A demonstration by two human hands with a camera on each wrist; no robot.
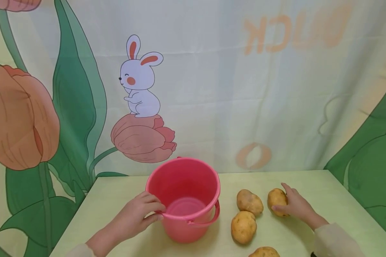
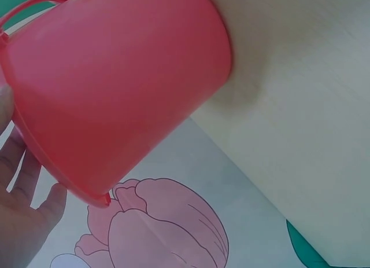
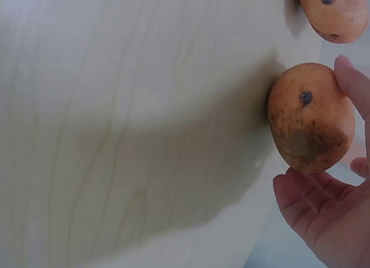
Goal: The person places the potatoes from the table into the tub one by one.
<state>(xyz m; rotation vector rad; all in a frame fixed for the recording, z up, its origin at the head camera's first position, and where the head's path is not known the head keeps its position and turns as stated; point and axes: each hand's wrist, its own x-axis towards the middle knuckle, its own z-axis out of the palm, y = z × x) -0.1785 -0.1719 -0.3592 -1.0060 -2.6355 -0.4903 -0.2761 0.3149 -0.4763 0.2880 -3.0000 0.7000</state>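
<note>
A pink plastic bucket [image 1: 184,228] stands upright on the table, its bare inside floor showing and its handle [image 1: 216,213] hanging down on the right. My left hand [image 1: 141,215] holds the bucket's near-left rim; the left wrist view shows the fingers [image 2: 26,175] along that rim. To the right, my right hand [image 1: 297,207] grips a potato [image 1: 277,202] from its right side. In the right wrist view, the thumb [image 3: 354,85] lies against one side of this potato and the other fingers at the opposite side. Dark marks show on its skin.
Between the bucket and my right hand lie two more potatoes, one farther back [image 1: 249,202] and one nearer [image 1: 243,227]. Another potato [image 1: 264,252] is cut off by the bottom edge. Behind the pale table [image 1: 115,192] hangs a printed curtain [image 1: 206,89] with a rabbit and tulips.
</note>
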